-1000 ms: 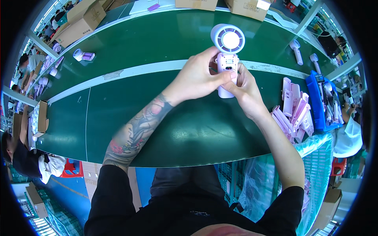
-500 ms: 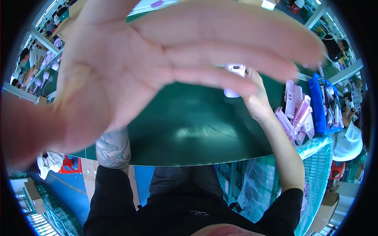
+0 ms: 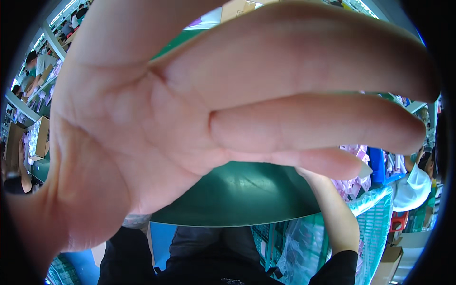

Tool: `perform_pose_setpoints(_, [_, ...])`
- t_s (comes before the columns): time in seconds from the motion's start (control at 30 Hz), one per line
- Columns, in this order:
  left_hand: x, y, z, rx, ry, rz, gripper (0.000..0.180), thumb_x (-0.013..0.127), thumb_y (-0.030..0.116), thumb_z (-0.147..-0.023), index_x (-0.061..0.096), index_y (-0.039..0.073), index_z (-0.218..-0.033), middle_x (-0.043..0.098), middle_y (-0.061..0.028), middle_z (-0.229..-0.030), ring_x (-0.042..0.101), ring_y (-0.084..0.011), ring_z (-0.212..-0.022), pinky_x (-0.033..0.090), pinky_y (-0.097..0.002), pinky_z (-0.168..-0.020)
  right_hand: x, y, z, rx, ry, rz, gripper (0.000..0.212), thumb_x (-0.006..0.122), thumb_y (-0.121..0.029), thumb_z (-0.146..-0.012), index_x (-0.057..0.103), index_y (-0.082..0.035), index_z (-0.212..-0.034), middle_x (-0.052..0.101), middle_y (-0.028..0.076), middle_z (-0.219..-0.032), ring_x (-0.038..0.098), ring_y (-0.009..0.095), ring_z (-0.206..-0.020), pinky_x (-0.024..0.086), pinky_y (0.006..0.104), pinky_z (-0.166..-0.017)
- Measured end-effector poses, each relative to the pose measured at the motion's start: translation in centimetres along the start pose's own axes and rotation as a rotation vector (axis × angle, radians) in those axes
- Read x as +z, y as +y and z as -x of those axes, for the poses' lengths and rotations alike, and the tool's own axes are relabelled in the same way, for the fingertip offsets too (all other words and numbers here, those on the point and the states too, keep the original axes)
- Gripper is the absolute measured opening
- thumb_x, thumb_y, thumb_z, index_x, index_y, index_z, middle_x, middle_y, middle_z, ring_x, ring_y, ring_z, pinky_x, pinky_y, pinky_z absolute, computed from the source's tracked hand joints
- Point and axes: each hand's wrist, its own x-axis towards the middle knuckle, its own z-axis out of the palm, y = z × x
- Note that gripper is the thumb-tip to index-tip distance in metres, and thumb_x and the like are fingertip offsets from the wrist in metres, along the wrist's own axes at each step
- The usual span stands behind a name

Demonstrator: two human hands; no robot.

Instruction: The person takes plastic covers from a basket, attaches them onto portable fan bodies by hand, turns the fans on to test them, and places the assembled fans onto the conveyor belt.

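My left hand [image 3: 156,114] is raised close to the camera and fills much of the view. Its palm faces me, the thumb points up and the fingers stretch to the right; nothing is in it. Behind its little finger, my right hand [image 3: 309,176] shows only near the wrist, over the green table [image 3: 237,194]. The fingers of the right hand are hidden, and so is whatever they may hold. Several lilac plastic casings [image 3: 350,189] lie in a pile beside the right arm, partly covered by the left hand's fingers.
A blue bin [image 3: 378,167] with parts stands behind the pile at the right. Below it is a green crate [image 3: 375,213] lined with clear plastic. At the far left is an open cardboard box [image 3: 42,137]. Other people work in the background.
The left hand has come nearer the camera and covers more of the view. The lilac casing seen in the right hand earlier is now hidden behind it. The view has shifted.
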Motion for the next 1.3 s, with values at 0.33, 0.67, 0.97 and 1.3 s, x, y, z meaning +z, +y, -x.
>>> perform_pose_setpoints(0.33, [-3.3, -1.2, 1.4, 0.025, -0.034, 0.039, 0.061, 0.053, 0.048, -0.098, 0.051, 0.0, -0.136, 0.059, -0.0214, -0.128, 0.057, -0.032, -0.119, 0.045, -0.0422, -0.096, -0.6, 1.5, -0.3, 0.04, 0.021, 0.051, 0.041, 0.07, -0.005, -0.093, 0.044, 0.002, -0.124, 0.068, 0.018, -0.105, 0.07, 0.024, -0.095, 0.057, 0.032, -0.082])
perform_pose_setpoints(0.67, [-2.9, 0.0, 1.1, 0.037, -0.03, 0.094, 0.061, 0.052, 0.046, -0.099, 0.047, 0.0, -0.139, 0.056, -0.0211, -0.133, 0.053, -0.0321, -0.125, 0.042, -0.045, -0.101, -1.1, 2.4, -0.2, 0.074, 0.029, 0.06, 0.04, 0.069, -0.004, -0.093, 0.043, 0.001, -0.123, 0.068, 0.018, -0.105, 0.07, 0.024, -0.097, 0.056, 0.0321, -0.084])
perform_pose_setpoints(0.97, [-1.7, 0.9, 1.9, -0.016, -0.01, 0.22, 0.062, 0.052, 0.044, -0.1, 0.044, 0.001, -0.142, 0.054, -0.0207, -0.138, 0.049, -0.0322, -0.131, 0.039, -0.0474, -0.105, -1.8, 2.8, -0.3, 0.061, 0.063, 0.046, 0.04, 0.069, -0.003, -0.093, 0.043, 0.001, -0.123, 0.068, 0.018, -0.104, 0.07, 0.024, -0.096, 0.057, 0.0314, -0.082])
perform_pose_setpoints(1.3, [-0.4, 3.7, 1.5, -0.122, 0.015, 0.343, 0.062, 0.052, 0.043, -0.101, 0.04, 0.001, -0.145, 0.051, -0.0204, -0.143, 0.044, -0.0324, -0.137, 0.036, -0.0502, -0.11, -1.4, 2.1, -0.9, 0.052, 0.073, 0.038, 0.041, 0.071, -0.005, -0.092, 0.043, 0.002, -0.122, 0.069, 0.018, -0.104, 0.071, 0.024, -0.095, 0.057, 0.0314, -0.083])
